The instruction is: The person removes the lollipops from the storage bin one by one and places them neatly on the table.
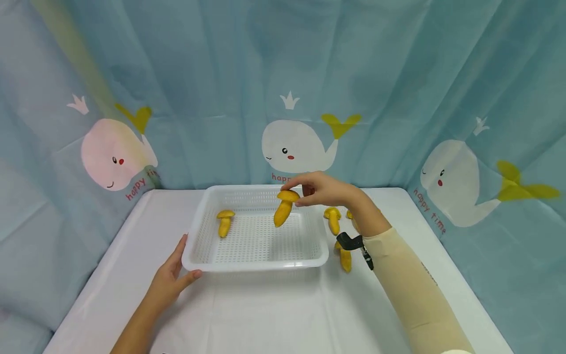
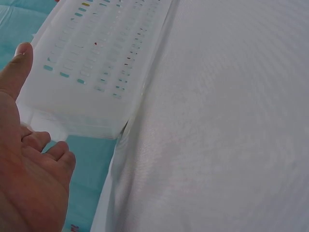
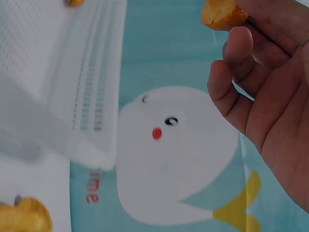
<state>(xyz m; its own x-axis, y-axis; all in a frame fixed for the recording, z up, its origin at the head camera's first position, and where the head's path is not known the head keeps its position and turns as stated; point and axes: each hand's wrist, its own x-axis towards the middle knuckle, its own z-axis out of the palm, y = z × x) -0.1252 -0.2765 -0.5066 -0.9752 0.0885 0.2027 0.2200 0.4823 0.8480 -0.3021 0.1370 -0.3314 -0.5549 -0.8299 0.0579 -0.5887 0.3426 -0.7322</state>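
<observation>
Above the right half of a white plastic basket (image 1: 254,267), my right hand (image 1: 326,190) pinches a yellow mushroom (image 1: 283,212) by its cap, stem hanging down and tilted. In the right wrist view, part of that mushroom (image 3: 223,14) shows at the fingertips. My left hand (image 1: 169,279) holds the basket's front left corner, thumb at the front and fingers along the left side. The left wrist view has the basket's slotted wall (image 2: 91,58) beside the thumb. Another yellow mushroom (image 1: 224,226) lies inside the basket on the left.
Right of the basket, a mushroom (image 1: 333,223) and a second one (image 1: 346,259) lie on the white tabletop (image 1: 265,314). A further yellow piece (image 1: 349,214) is mostly hidden by the right wrist. Blue whale-print curtains (image 1: 212,98) enclose the back and sides.
</observation>
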